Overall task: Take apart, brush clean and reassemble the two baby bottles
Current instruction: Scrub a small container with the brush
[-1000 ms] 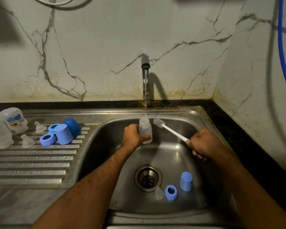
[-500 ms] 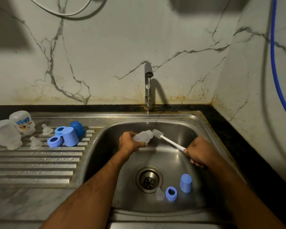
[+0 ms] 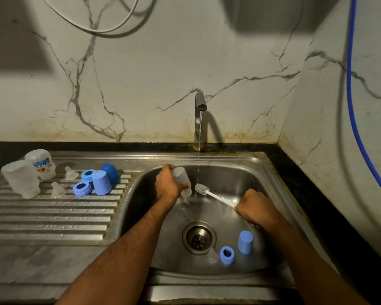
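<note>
My left hand (image 3: 168,187) grips a small clear bottle (image 3: 181,177) over the steel sink (image 3: 262,172), tipped mouth down so water spills out. My right hand (image 3: 254,209) holds a white bottle brush (image 3: 216,195) by its handle; the bristle head sits just right of the bottle's mouth, outside it. On the sink floor lie a blue cap (image 3: 245,242), a blue collar ring (image 3: 227,255) and a clear teat (image 3: 212,257). On the drainboard stand two upturned bottles, one plain (image 3: 21,179) and one printed (image 3: 41,164), with two teats (image 3: 57,190), two blue rings (image 3: 83,188), a blue cap (image 3: 101,182) and a dark blue dome (image 3: 110,170).
The tap (image 3: 200,119) at the back runs a thin stream into the basin. The drain (image 3: 198,237) is at the basin's middle. A marble wall closes the back and right side; a blue hose (image 3: 359,128) hangs on the right. The ribbed drainboard (image 3: 48,216) stretches left.
The bottle went from upright under the tap, to sideways, to mouth down with water pouring out. Both hands dropped lower in the basin; the brush stayed beside the bottle.
</note>
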Action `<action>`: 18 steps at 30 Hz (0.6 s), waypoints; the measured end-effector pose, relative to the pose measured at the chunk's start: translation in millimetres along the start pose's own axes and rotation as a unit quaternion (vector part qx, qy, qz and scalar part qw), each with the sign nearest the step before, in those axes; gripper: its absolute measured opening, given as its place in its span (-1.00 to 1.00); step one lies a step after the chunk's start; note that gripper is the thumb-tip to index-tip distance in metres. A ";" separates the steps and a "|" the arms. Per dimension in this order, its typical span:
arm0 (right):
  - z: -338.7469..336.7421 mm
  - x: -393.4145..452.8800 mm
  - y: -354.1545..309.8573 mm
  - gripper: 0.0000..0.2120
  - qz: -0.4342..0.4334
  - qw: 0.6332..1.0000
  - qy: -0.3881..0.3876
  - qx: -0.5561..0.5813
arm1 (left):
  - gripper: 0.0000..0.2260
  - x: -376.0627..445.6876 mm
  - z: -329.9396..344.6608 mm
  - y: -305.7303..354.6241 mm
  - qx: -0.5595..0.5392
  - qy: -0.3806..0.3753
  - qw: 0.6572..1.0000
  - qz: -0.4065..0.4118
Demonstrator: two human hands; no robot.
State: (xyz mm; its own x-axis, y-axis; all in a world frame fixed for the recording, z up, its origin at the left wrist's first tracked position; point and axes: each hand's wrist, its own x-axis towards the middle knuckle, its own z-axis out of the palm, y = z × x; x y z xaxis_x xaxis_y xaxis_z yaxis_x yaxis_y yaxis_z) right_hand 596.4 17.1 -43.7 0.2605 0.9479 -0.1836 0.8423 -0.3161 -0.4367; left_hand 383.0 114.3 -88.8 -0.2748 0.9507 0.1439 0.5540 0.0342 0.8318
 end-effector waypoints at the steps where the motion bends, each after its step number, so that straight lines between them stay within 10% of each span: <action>1: 0.6 -2.6 -0.6 -0.77 0.001 1.000 -0.001 -0.005 | -0.43 -1.9 -2.9 -0.3 -0.008 0.001 1.000 0.001; 18: 17.9 -68.2 -37.2 -0.71 -0.070 0.997 0.003 0.040 | -0.43 -46.6 -110.3 -22.1 -0.084 0.048 0.990 0.099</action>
State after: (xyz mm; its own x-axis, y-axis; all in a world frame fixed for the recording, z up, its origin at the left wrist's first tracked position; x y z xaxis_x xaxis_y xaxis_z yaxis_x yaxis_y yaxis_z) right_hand 538.8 -36.5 -30.6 0.1461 0.9831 -0.1099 0.8299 -0.1823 -0.5273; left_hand 296.9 35.3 -54.8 -0.2507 0.8999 0.3567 0.4690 -0.2094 0.8580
